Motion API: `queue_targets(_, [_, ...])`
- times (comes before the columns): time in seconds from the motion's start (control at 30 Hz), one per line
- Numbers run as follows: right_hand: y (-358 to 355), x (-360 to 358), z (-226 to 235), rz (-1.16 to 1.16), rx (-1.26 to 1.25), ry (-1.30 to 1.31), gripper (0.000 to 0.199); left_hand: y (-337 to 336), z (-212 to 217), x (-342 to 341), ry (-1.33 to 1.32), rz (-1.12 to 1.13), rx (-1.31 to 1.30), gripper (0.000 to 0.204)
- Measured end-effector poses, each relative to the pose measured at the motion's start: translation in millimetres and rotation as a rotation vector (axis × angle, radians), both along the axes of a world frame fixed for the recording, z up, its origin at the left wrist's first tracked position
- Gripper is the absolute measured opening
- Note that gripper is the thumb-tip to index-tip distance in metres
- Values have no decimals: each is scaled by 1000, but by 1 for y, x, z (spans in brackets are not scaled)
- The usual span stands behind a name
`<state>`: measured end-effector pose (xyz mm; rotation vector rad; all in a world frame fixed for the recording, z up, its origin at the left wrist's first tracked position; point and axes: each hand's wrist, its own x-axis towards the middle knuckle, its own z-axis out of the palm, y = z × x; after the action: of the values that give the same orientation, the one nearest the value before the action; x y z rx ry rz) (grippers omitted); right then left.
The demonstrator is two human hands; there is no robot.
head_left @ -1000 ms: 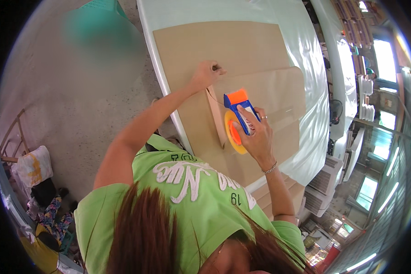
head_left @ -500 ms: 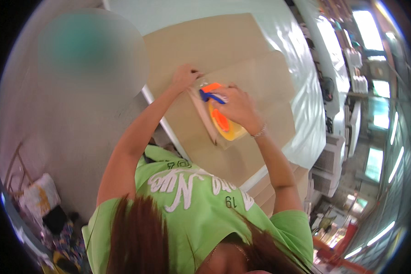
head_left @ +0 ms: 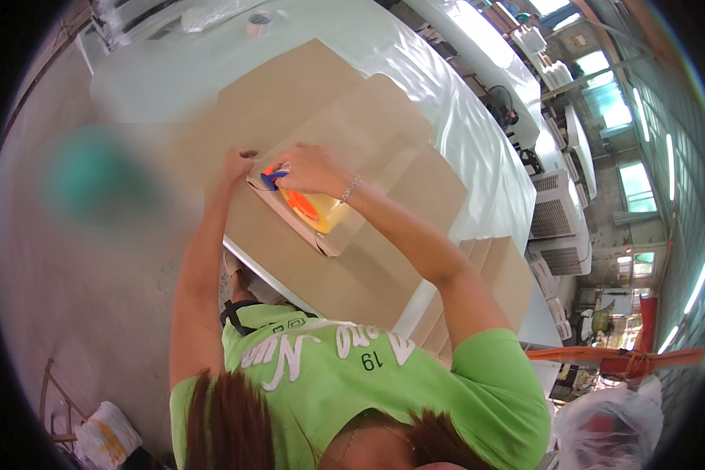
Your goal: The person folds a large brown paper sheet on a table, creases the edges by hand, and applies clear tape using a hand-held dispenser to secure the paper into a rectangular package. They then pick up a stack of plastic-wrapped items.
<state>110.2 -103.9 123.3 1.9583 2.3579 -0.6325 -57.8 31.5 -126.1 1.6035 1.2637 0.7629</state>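
My right hand (head_left: 313,168) is closed around a small blue-and-white tool (head_left: 274,180) with a T-shaped blue head, much like a razor. Beneath that hand lies a yellow and orange flat piece (head_left: 321,218), partly covered by the fingers. It rests on a tan sheet (head_left: 388,117) along the inner side of a narrow folded flap (head_left: 290,215). My left hand (head_left: 237,164) is at the flap's far end, its fingers bent together; what they pinch is too small to make out. A larger tan sheet (head_left: 290,78) lies underneath.
Shiny whitish sheeting (head_left: 399,70) covers the table. A tape roll (head_left: 258,23) sits at the far side. Stacked tan boards (head_left: 486,290) lie near my right elbow. A blurred teal shape (head_left: 94,184) is at left. White slatted units (head_left: 560,207) stand at right.
The view has turned, so the sheets and both hands appear further left in the picture. Both hands stay by the flap, and my right hand still holds the blue tool.
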Motion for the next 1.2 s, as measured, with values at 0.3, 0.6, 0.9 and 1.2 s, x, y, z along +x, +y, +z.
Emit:
queue_targets(0.3, [6,25,-17,0,-45,61,36,-195,62,102,-641,448,87,62])
queue_targets(0.6, [27,12,2,99,-252,-50,41,-220,83,135,-478,671,107,64])
queue_targets(0.9, [25,19,9,235,-317,-88,40,-217,86,136,-498,678,95,65])
queue_targets(1.2, [-74,68,4,100,-326,140,41,-216,85,136,-503,765,112,62])
